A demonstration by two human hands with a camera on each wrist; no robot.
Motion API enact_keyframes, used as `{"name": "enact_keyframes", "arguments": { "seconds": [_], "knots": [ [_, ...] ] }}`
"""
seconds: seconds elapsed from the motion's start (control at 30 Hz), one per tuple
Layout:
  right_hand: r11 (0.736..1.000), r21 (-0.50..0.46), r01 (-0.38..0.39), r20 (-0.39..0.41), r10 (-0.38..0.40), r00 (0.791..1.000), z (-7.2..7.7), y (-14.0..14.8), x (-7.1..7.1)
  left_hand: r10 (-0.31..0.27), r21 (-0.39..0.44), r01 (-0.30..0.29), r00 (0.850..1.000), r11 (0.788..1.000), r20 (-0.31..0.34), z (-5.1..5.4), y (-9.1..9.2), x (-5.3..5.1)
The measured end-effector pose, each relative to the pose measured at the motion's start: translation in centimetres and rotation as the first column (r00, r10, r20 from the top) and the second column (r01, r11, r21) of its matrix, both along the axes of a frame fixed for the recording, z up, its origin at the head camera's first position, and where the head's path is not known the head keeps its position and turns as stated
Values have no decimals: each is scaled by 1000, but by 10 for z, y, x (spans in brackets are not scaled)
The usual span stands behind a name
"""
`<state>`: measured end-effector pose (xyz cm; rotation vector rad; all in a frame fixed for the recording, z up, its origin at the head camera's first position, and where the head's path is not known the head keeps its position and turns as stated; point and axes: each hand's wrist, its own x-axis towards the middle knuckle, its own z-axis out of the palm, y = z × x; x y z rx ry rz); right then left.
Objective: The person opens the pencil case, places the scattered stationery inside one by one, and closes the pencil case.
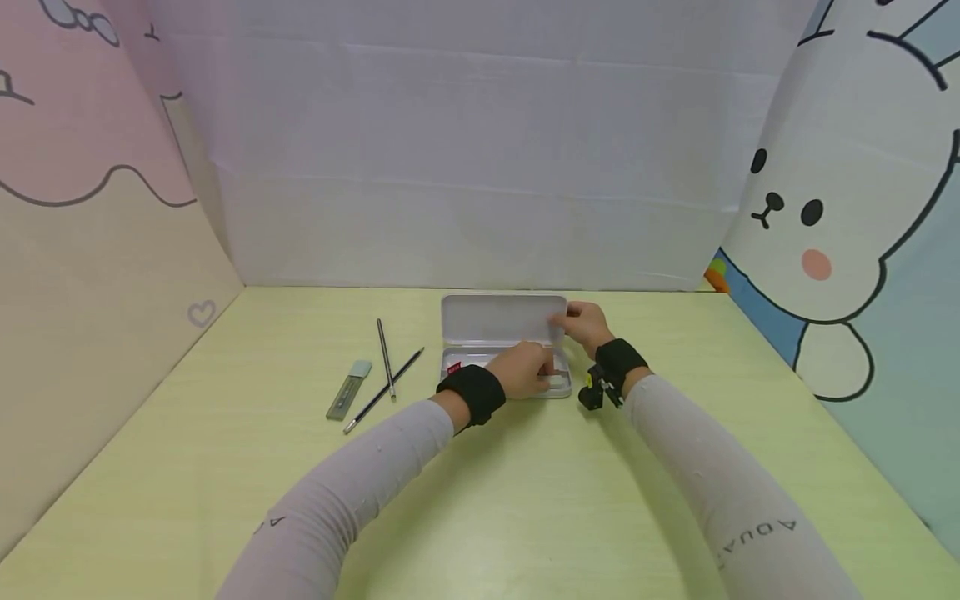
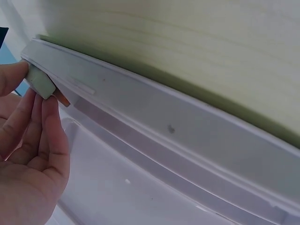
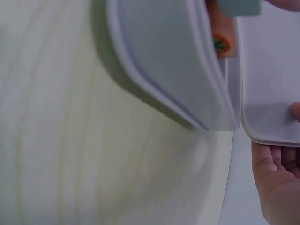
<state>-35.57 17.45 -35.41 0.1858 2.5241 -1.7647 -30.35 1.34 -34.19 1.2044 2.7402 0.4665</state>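
A white pencil case [image 1: 504, 319] stands on the table with its lid raised. Over the right end of its tray, my left hand [image 1: 522, 369] pinches a pale green block [image 2: 41, 82], which looks like an eraser, between thumb and fingers. Against the block, inside the tray, is an orange-brown piece [image 3: 223, 35] with a round orange and green print. My right hand [image 1: 587, 325] grips the right edge of the lid [image 3: 269, 119], thumb on its inner face and fingers behind. Something small and red [image 1: 454, 367] shows at the tray's left; my left hand hides part of the tray.
Left of the case, a dark pencil [image 1: 384, 392] with a white end lies crossed with a thinner grey pencil [image 1: 386, 358]. Beside them is a flat grey lead case [image 1: 348, 393] with a pale green cap. A white sheet [image 1: 480, 167] closes off the table's back.
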Motion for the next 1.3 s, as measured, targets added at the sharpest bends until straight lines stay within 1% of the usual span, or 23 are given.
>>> {"name": "enact_keyframes", "arguments": {
  "seconds": [0.2,0.33,0.43,0.53,0.63,0.8,1.03,1.13,1.3],
  "knots": [
    [1000,8,-9,0,9,1000,1,0,2,-1,-12,1,1000,1000,-10,-3,-3,-4],
    [1000,4,-13,-7,13,1000,2,0,3,-4,-5,4,1000,1000,-2,-3,-4,-4],
    [1000,0,-14,0,14,1000,3,-1,4,-5,1,5,1000,1000,5,-1,-6,-2],
    [1000,6,-21,8,21,1000,4,-1,5,-8,-14,8,1000,1000,1,2,-8,0],
    [1000,4,-29,13,29,999,5,-2,6,7,-30,-7,1000,1000,-1,6,-10,1],
    [999,7,-34,11,34,999,4,-2,5,46,-52,-46,999,998,13,11,-15,0],
    [1000,16,-24,23,23,999,4,-1,5,61,-26,-60,997,998,51,18,-23,-1],
    [1000,24,-18,25,18,1000,4,0,5,81,-20,-80,994,997,72,21,-27,-3],
    [1000,10,-16,30,16,999,4,2,4,123,-20,-122,991,992,56,17,-38,-10]
  ]
}}
